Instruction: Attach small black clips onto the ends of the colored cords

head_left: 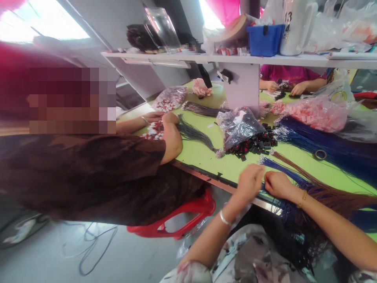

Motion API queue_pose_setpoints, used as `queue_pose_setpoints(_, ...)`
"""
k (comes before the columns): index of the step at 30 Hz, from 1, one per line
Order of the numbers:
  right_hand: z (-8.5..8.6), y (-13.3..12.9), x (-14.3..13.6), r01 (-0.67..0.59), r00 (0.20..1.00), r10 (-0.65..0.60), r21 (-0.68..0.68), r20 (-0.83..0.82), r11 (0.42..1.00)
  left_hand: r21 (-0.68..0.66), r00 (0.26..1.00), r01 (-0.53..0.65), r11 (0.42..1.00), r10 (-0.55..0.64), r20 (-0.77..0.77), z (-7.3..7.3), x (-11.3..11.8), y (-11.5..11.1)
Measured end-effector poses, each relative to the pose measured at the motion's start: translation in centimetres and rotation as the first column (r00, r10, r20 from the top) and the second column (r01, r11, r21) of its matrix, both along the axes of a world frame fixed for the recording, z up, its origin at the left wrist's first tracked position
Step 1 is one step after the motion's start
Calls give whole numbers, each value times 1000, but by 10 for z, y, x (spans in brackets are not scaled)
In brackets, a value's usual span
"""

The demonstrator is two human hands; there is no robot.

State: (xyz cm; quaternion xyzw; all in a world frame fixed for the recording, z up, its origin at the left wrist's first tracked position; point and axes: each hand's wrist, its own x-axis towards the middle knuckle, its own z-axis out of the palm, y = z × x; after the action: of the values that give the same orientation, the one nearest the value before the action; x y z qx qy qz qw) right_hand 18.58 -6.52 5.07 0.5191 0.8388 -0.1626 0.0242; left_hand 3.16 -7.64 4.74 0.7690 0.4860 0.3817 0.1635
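Observation:
At the front edge of the green table, my left hand [250, 182] is closed, its fingertips pinched together. Close beside it my right hand [279, 184] is curled too, its fingers facing the left hand. What either hand holds is too small or hidden to make out. Just behind and under my right hand lies a bundle of blue wires [269, 162] with silvery tips. A bundle of brown wires [290, 160] runs alongside it to the right. Behind my hands is a pile of small black connector housings [257, 146], partly under a clear plastic bag [240, 127].
A co-worker's arm [172, 139] is at the left over red-and-white pieces [154, 131]. A red stool [191, 216] stands below. Dark blue wires [332, 145], a tape roll [319, 155] and pink pieces [318, 114] lie right. A shelf [206, 58] spans above; another person sits opposite.

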Motion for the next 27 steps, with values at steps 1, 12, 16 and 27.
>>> queue_pose_setpoints(1,-1,-1,0,6,1000,-5,44,-20,999,-18,991,-117,993,116,-68,-5,-13,17)
queue_pose_setpoints(12,-3,16,13,163,746,-151,-42,-648,986,-158,955,-93,983,43,-295,-25,-63,59)
queue_pose_setpoints(16,10,24,1,145,619,-180,-114,-765,983,-236,968,-47,971,-14,-250,-20,-66,46)
queue_pose_setpoints(27,24,20,-16,138,474,-191,-142,-859,980,-377,946,-86,922,194,259,-18,-58,22)
